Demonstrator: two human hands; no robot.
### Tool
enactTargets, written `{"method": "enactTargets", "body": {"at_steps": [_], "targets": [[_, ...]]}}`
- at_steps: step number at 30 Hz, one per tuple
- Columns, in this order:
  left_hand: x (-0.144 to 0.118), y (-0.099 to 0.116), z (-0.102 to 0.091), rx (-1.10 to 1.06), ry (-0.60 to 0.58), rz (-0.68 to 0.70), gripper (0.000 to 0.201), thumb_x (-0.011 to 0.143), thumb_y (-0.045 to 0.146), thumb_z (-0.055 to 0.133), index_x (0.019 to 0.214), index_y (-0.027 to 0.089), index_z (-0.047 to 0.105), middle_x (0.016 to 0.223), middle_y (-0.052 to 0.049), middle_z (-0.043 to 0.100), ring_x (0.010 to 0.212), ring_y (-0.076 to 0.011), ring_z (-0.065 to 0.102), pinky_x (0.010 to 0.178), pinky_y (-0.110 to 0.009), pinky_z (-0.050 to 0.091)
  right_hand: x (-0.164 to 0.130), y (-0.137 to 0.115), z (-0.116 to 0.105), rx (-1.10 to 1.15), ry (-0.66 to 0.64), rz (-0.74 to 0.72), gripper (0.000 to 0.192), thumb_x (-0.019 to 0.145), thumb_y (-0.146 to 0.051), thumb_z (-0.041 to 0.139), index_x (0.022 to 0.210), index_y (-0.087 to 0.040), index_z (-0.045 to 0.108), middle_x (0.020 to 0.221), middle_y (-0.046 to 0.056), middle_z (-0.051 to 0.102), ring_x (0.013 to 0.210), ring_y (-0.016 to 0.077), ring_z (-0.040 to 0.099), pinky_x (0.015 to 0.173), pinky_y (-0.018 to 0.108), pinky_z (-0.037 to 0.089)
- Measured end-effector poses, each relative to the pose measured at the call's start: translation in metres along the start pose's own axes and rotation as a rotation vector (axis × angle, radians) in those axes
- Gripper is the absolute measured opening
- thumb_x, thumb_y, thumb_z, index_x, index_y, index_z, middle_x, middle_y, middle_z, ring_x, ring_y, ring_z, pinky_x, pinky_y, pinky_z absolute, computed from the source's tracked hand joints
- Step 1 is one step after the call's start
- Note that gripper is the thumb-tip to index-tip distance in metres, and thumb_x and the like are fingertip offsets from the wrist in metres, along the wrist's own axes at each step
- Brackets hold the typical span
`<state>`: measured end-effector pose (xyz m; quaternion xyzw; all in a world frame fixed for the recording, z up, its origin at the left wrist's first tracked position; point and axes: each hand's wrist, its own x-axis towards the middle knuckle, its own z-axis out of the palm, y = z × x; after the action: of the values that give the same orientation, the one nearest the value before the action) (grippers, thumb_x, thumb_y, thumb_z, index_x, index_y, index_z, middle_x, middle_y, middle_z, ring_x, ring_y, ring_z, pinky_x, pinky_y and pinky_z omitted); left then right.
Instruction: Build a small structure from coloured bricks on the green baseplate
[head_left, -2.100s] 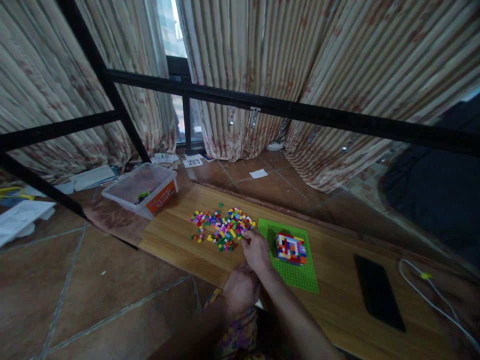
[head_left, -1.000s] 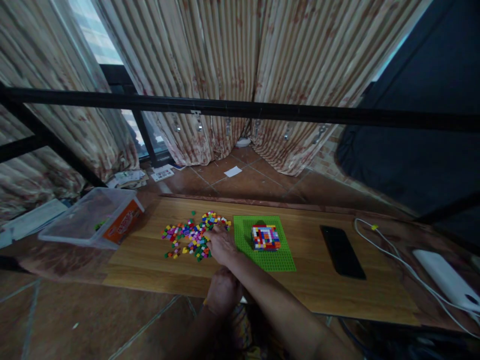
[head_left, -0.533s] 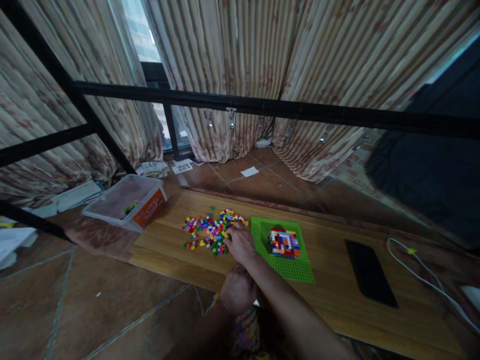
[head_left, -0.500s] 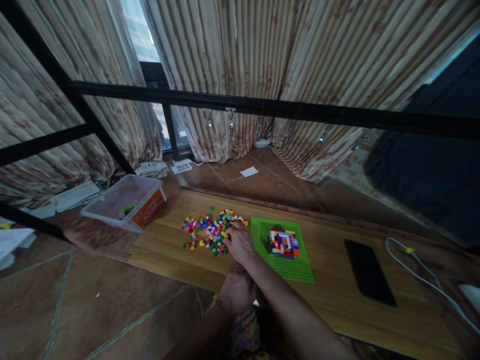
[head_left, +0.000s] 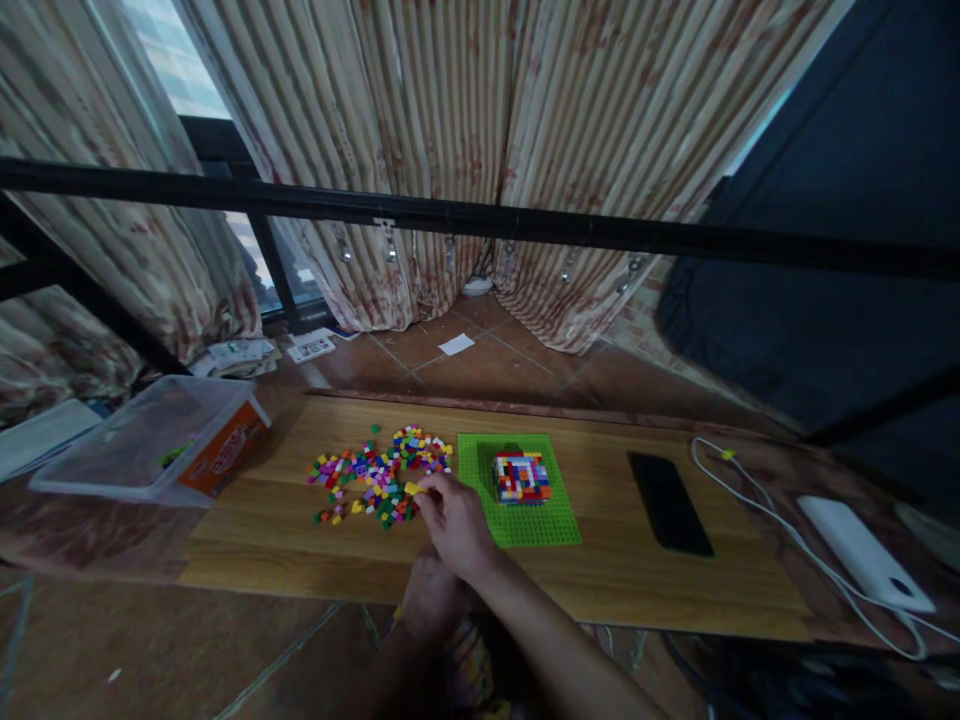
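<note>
My right hand (head_left: 456, 525) pinches a small yellow toy brick (head_left: 413, 489) between thumb and fingers, at the near right side of a loose pile of colourful toy bricks (head_left: 379, 475). Close below its wrist is my left hand (head_left: 433, 598), curled closed at the near edge of the board. A bit of yellow shows beside it, but whatever its fingers hold is hidden. To the right of the pile lies a green baseplate (head_left: 491, 525). On that stands a block built of multicoloured bricks (head_left: 523, 478).
A clear plastic box (head_left: 142, 440) with an orange label stands left of the wooden board (head_left: 262, 540). Toward the right lie a black phone (head_left: 670, 502), a white cable (head_left: 787, 520) and a white power bank (head_left: 866, 553). A black metal rail (head_left: 465, 215) crosses before the curtains.
My right hand has drawn back from the pile toward me and now shows a yellow brick at its fingertips. My left hand stays near its wrist. The view has swung right.
</note>
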<state>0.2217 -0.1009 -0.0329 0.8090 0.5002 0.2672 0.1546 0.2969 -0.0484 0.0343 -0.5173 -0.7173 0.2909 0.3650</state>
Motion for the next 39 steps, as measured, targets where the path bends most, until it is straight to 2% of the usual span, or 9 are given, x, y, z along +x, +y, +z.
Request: {"method": "enactTargets", "body": {"at_steps": [4,8,12,15,19,23,26,31,39], "targets": [[0.004,0.004,-0.002,-0.031,0.072,0.032,0.033,0.08,0.013,0.049,0.11,0.018,0.063,0.106,-0.01,0.068,0.1,-0.0217,0.065,0.086,-0.033,0.055,-0.041,0.012,-0.044,0.194,0.073,0.109,0.022,0.092,-0.029,0.048,0.106,-0.022,0.064,0.097,0.003,0.07,0.084,0.0153,0.066,0.076,0.025,0.05],[0.005,0.006,-0.002,-0.021,0.117,0.045,0.027,0.086,0.015,0.048,0.109,0.019,0.061,0.116,-0.008,0.065,0.11,-0.0193,0.061,0.094,-0.034,0.053,-0.08,0.045,-0.082,0.263,0.131,0.336,0.031,0.09,-0.043,0.051,0.106,-0.021,0.066,0.084,0.004,0.071,0.07,0.0169,0.066,0.066,0.028,0.052],[0.004,0.005,-0.003,-0.052,0.111,0.027,0.024,0.089,0.019,0.048,0.109,0.02,0.061,0.118,-0.008,0.065,0.111,-0.0181,0.061,0.095,-0.033,0.052,-0.105,0.07,-0.097,0.483,0.269,0.54,0.042,0.08,-0.056,0.059,0.099,-0.019,0.067,0.079,0.006,0.07,0.064,0.0184,0.065,0.061,0.031,0.054],[0.003,0.01,-0.008,-0.113,0.154,-0.033,0.026,0.091,0.022,0.046,0.112,0.019,0.06,0.119,-0.009,0.064,0.112,-0.0187,0.061,0.095,-0.034,0.052,-0.111,0.07,-0.096,0.582,0.283,0.595,0.045,0.076,-0.06,0.063,0.093,-0.018,0.067,0.071,0.004,0.066,0.058,0.0163,0.06,0.055,0.029,0.051],[0.008,0.03,-0.016,-0.261,0.173,-0.143,0.03,0.091,0.027,0.048,0.117,0.019,0.058,0.117,-0.01,0.065,0.108,-0.0191,0.062,0.092,-0.034,0.053,-0.111,0.053,-0.09,0.552,0.134,0.497,0.04,0.085,-0.056,0.054,0.093,-0.02,0.066,0.067,0.0,0.061,0.057,0.014,0.056,0.053,0.025,0.046],[0.017,0.054,-0.018,-0.472,0.059,-0.19,0.025,0.09,0.03,0.049,0.108,0.02,0.063,0.1,-0.006,0.07,0.092,-0.0159,0.066,0.083,-0.028,0.054,-0.11,0.039,-0.094,0.354,-0.005,0.348,0.033,0.093,-0.047,0.044,0.097,-0.022,0.066,0.067,0.001,0.061,0.06,0.0153,0.057,0.055,0.025,0.044],[0.023,0.064,-0.017,-0.577,0.007,-0.212,0.023,0.09,0.03,0.048,0.097,0.019,0.067,0.089,-0.004,0.071,0.082,-0.014,0.066,0.076,-0.025,0.053,-0.11,0.036,-0.102,0.26,0.001,0.322,0.031,0.095,-0.042,0.042,0.099,-0.024,0.066,0.072,0.002,0.065,0.065,0.0168,0.06,0.059,0.025,0.045],[0.028,0.072,-0.012,-0.662,-0.055,-0.228,0.02,0.088,0.029,0.051,0.092,0.019,0.068,0.086,-0.003,0.07,0.08,-0.0134,0.064,0.073,-0.023,0.051,-0.111,0.04,-0.111,0.174,0.026,0.251,0.027,0.095,-0.036,0.042,0.099,-0.026,0.067,0.077,0.003,0.069,0.07,0.0181,0.064,0.062,0.026,0.047],[0.032,0.078,-0.002,-0.598,-0.006,-0.199,0.019,0.087,0.026,0.05,0.093,0.02,0.067,0.089,-0.003,0.07,0.085,-0.0137,0.064,0.079,-0.024,0.051,-0.102,0.054,-0.124,0.048,-0.031,0.14,0.023,0.094,-0.03,0.045,0.093,-0.028,0.068,0.084,0.002,0.068,0.078,0.0184,0.064,0.071,0.028,0.049]]}}
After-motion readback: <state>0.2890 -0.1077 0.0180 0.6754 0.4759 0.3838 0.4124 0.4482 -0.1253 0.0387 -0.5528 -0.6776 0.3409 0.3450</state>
